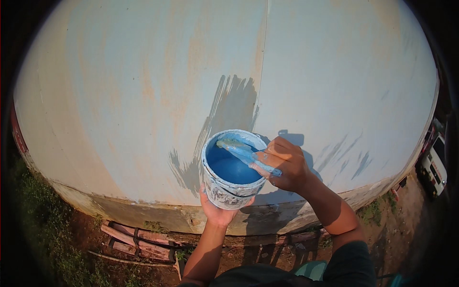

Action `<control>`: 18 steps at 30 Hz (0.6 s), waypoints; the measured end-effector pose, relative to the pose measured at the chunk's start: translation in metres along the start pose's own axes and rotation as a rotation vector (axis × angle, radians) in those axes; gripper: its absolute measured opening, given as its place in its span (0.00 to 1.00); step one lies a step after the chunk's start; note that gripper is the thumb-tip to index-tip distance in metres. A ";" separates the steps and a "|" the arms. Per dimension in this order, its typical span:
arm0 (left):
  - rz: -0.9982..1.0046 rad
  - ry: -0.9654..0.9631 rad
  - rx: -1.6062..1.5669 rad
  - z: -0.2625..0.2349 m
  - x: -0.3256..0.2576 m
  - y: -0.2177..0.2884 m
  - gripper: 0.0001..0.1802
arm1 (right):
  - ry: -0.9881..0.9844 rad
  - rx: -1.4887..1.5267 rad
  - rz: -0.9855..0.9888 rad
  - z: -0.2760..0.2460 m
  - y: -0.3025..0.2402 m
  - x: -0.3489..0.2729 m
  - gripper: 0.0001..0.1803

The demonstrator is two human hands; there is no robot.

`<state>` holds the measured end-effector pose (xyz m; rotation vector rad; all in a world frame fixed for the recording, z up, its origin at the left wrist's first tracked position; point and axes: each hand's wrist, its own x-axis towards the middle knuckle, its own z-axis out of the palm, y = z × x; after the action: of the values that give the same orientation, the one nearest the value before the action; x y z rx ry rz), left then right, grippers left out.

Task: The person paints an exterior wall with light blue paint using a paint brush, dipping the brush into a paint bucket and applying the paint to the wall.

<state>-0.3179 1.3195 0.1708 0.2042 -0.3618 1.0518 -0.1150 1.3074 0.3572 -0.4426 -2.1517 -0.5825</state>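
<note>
My left hand [219, 214] supports a white plastic bucket [224, 197] from underneath, fingers wrapped round its lower part. Blue paint [229, 168] lies inside, and smears coat the rim. My right hand [286, 163] grips a paint-covered paintbrush [241, 151] by its handle at the bucket's right rim. The brush head slants to the left across the bucket's mouth; whether it touches the inner wall I cannot tell. Just beyond stands a pale wall [143, 95], where a darker, wet-looking streaked patch [236, 98] rises behind the bucket.
A stained concrete base [153, 215] runs along the wall's foot. Reddish blocks or planks [138, 243] and a thin stick [126, 259] lie on the soil at lower left, beside green plants [43, 220]. A white vehicle [435, 165] stands far right.
</note>
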 end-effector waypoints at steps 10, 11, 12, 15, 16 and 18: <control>-0.139 -0.052 -0.006 0.038 0.075 -0.064 0.45 | 0.052 -0.222 0.000 -0.101 0.028 0.000 0.18; -0.134 -0.033 0.018 0.040 0.081 -0.071 0.45 | 0.045 -0.221 0.001 -0.113 0.030 0.000 0.18; -0.152 -0.040 0.019 0.043 0.086 -0.078 0.45 | 0.049 -0.240 0.006 -0.126 0.032 0.001 0.18; -0.191 -0.011 0.030 0.054 0.098 -0.098 0.44 | -0.020 -0.092 0.190 -0.172 0.032 0.010 0.19; -0.212 -0.014 0.057 0.054 0.101 -0.105 0.43 | -0.013 -0.110 0.195 -0.181 0.033 0.008 0.19; -0.247 -0.037 0.087 0.057 0.112 -0.116 0.43 | -0.007 -0.003 0.144 -0.200 0.039 0.008 0.16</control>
<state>-0.1778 1.3352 0.2679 0.3378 -0.3150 0.8210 0.0282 1.2313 0.4806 -0.5967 -2.1050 -0.5038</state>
